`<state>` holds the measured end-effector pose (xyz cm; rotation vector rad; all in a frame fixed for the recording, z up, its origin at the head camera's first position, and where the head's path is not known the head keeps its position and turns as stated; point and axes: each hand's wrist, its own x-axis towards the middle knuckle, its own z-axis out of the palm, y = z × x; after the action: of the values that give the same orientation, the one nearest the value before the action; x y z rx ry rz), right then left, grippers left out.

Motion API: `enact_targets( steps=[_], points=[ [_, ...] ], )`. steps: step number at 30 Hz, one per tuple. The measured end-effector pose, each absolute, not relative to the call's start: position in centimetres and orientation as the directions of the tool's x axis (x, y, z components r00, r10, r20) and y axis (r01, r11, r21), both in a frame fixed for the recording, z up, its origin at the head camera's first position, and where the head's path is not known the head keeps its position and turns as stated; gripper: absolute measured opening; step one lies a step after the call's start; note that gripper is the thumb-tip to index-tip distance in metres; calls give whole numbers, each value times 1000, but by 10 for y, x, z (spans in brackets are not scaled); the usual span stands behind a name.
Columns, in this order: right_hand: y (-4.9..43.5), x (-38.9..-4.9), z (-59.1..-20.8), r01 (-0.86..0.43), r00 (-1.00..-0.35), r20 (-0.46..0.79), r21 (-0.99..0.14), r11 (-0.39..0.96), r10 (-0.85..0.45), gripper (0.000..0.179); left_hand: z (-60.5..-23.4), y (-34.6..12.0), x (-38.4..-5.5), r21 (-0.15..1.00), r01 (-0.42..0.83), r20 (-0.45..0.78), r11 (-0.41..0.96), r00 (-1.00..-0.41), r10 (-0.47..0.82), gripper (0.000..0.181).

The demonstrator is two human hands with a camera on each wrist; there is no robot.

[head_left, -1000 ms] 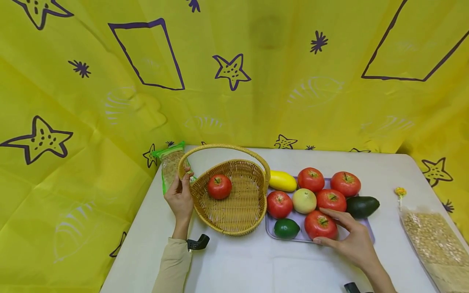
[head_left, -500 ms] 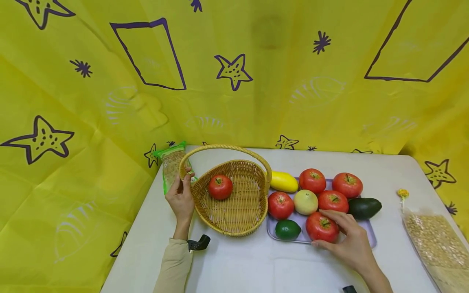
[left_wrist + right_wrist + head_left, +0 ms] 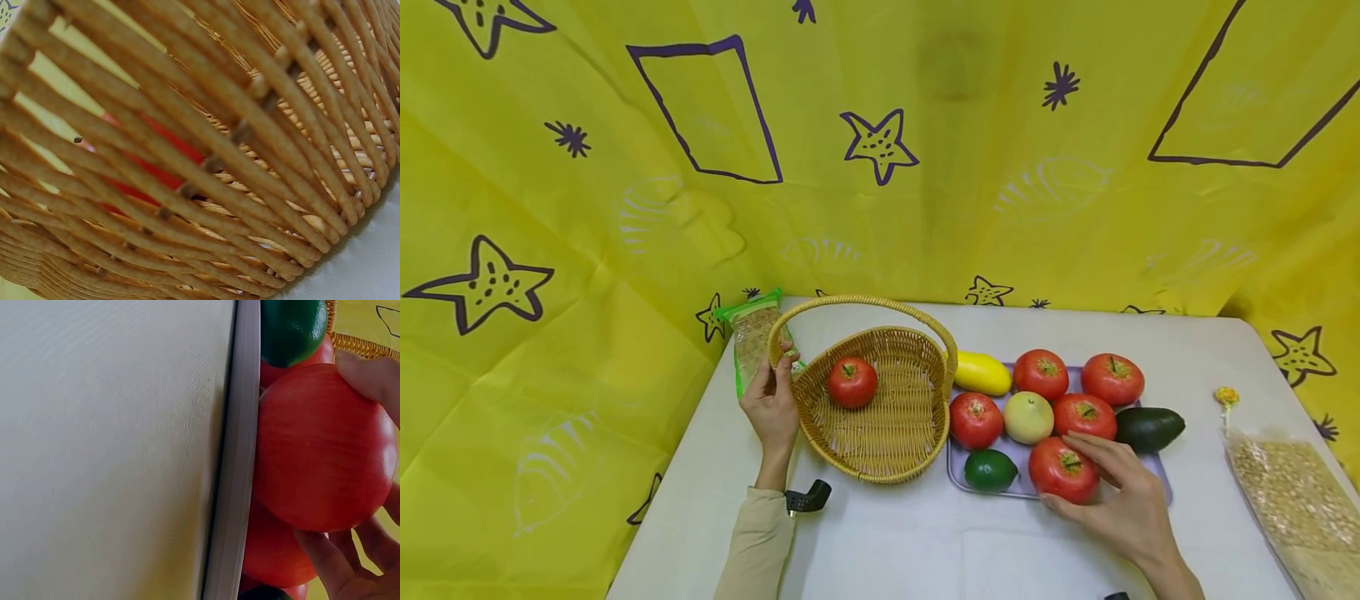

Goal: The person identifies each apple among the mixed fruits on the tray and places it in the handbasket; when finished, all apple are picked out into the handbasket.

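My right hand [image 3: 1116, 493] pinches a round red tomato [image 3: 1063, 473] at the near edge of a flat lilac tray [image 3: 1022, 456]; my left hand [image 3: 771, 421] grips the arched handle [image 3: 868, 302] of a golden-brown wicker basket [image 3: 887, 446] holding a second red tomato [image 3: 852, 383].

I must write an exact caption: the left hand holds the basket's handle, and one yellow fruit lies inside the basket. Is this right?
The colour is wrong: the head view shows one red fruit inside the basket. The left hand does hold the basket's handle.
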<state>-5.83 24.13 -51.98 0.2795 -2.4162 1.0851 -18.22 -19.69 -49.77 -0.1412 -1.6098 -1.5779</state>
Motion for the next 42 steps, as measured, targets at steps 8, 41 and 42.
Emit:
enact_targets(
  steps=[8,41,42],
  points=[
    [244,-55,-507,-362,-883,469,-704,611,16,87,-498,-199,-184,775,600,612,199,-635,-470,28],
    [170,-91,-450,-424,-884,377,-895,136,-277,85,-500,-198,-183,776,600,610,194,-636,-473,28],
    [167,-92,-449,-419,-884,373,-899,125,-283,84,-500,-198,-183,778,597,608,196,-636,-475,29]
  ],
)
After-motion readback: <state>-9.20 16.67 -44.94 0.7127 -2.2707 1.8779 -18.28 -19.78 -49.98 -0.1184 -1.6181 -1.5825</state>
